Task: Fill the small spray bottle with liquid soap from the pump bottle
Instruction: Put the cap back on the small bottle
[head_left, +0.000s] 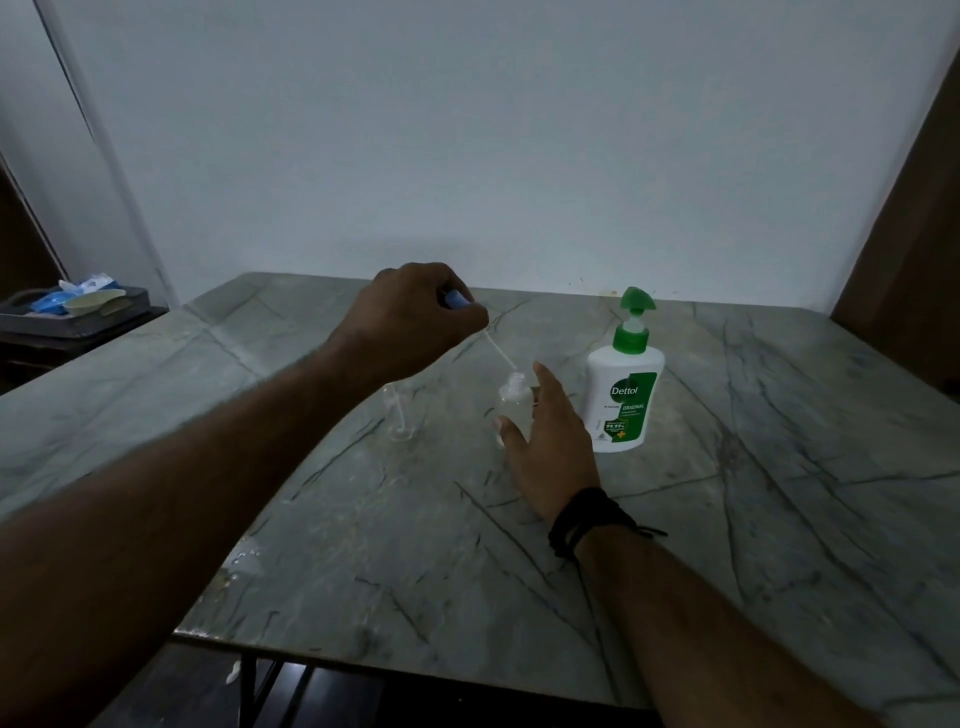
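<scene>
The tabletop (363, 545) is grey-green stone with dark veining. Standing on it: a small clear spray bottle (514, 410) near the centre; a white pump bottle (623, 395) with a green pump head just beside it, toward the right edge; a clear cap (399, 415) toward the left edge. A wet patch (244, 564) lies near the front left corner.

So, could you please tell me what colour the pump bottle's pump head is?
Green; the pump head tops the white pump bottle, seen in the head view.
</scene>
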